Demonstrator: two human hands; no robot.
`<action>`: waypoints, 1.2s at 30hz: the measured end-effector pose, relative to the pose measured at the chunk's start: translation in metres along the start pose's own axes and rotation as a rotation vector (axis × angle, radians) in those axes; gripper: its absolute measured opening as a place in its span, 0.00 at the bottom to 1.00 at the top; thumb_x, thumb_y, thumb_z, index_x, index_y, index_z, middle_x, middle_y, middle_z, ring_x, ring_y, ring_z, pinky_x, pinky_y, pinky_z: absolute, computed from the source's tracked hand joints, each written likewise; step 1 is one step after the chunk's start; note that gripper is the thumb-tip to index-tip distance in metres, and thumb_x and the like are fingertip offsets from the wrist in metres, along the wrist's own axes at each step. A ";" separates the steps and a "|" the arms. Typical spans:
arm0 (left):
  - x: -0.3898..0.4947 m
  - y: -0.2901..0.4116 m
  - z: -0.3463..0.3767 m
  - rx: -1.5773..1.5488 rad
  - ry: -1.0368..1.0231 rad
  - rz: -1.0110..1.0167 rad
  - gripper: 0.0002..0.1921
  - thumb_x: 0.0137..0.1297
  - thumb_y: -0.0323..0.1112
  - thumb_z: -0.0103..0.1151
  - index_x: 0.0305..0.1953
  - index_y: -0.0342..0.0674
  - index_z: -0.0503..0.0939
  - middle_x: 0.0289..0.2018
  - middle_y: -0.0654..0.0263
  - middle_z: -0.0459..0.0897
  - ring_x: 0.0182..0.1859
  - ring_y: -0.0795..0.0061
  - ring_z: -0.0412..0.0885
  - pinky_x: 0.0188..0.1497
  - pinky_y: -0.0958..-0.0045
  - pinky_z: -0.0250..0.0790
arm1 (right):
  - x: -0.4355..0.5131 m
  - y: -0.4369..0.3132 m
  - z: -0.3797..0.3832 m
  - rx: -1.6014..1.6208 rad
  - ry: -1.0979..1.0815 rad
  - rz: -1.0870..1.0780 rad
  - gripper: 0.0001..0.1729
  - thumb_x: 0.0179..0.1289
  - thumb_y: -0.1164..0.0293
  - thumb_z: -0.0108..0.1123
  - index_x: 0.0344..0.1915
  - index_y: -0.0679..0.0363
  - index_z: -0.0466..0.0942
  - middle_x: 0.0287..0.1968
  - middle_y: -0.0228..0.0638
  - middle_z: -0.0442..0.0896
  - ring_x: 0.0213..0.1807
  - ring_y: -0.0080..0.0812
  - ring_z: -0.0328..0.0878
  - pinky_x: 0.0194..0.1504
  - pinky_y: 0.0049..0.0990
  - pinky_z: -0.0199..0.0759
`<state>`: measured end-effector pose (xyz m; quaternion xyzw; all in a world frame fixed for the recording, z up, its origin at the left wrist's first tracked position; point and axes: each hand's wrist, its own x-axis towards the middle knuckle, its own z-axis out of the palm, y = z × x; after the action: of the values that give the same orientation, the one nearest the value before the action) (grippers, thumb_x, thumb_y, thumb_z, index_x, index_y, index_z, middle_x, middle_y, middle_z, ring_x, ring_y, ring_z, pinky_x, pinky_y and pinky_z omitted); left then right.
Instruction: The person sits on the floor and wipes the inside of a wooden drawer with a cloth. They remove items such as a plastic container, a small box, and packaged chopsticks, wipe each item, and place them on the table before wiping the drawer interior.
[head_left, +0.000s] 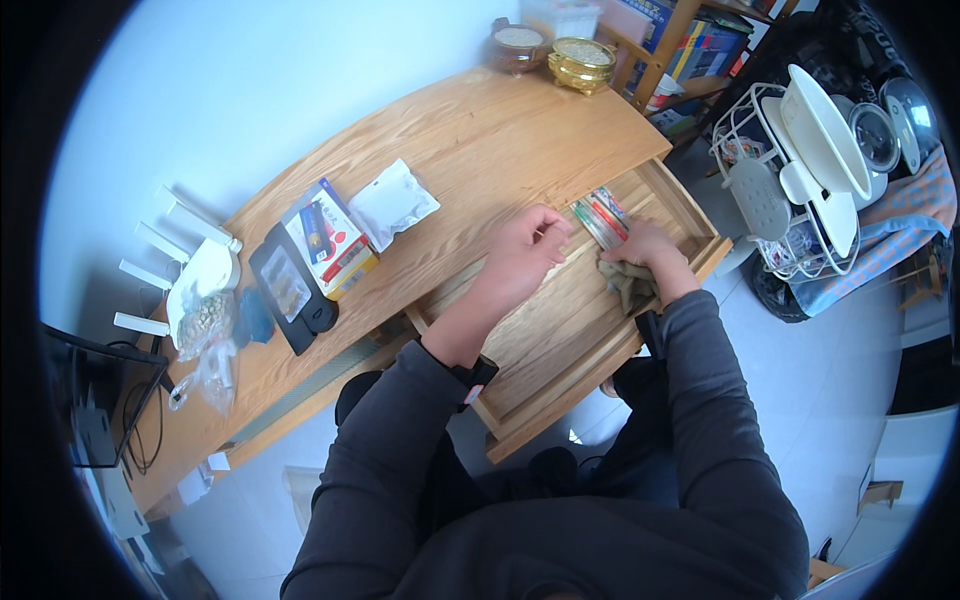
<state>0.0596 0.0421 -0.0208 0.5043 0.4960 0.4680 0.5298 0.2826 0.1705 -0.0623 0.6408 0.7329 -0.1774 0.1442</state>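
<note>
Before me a wooden drawer (551, 330) is pulled out from under a wooden desk (480, 150). My right hand (651, 251) is in its right part and grips a crumpled olive-green cloth (630, 285) against the drawer bottom. Beside those fingers, toward the desk, lie several thin packets or boxes (600, 216) in white, red and green, partly hidden under the desktop. My left hand (529, 247) hovers over the drawer near the desk edge, its fingers curled and blurred. Whether it pinches something small I cannot tell.
On the desk are a white pouch (394, 202), a medicine box (330, 232), a black case (289, 289), a white router (206, 277) and plastic bags (210, 337). A gold censer (582, 64) stands at the far end. Right of the drawer is a white wire rack (795, 187).
</note>
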 end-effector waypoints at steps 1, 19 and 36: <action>0.001 -0.003 0.001 0.002 -0.061 -0.021 0.12 0.73 0.36 0.52 0.50 0.35 0.75 0.40 0.64 0.80 0.37 0.79 0.78 0.42 0.77 0.71 | -0.004 -0.007 0.001 -0.030 0.021 -0.011 0.51 0.40 0.43 0.75 0.59 0.65 0.73 0.60 0.49 0.76 0.64 0.45 0.72 0.61 0.34 0.68; -0.006 -0.047 0.003 -0.192 -0.082 -0.546 0.38 0.65 0.56 0.55 0.65 0.31 0.63 0.64 0.55 0.68 0.67 0.62 0.63 0.62 0.44 0.57 | -0.061 -0.063 0.019 0.293 -0.224 -0.462 0.41 0.42 0.58 0.79 0.55 0.64 0.75 0.48 0.51 0.83 0.52 0.48 0.80 0.54 0.35 0.72; 0.001 -0.066 0.001 -0.220 0.030 -0.609 0.24 0.69 0.52 0.54 0.54 0.38 0.74 0.41 0.63 0.83 0.37 0.71 0.82 0.36 0.62 0.72 | -0.085 -0.070 0.041 0.585 -0.380 -0.635 0.50 0.52 0.47 0.72 0.60 0.76 0.64 0.53 0.58 0.78 0.58 0.47 0.76 0.60 0.32 0.67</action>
<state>0.0608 0.0398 -0.0863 0.2657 0.5783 0.3462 0.6893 0.2247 0.0687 -0.0564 0.3550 0.7725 -0.5259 0.0278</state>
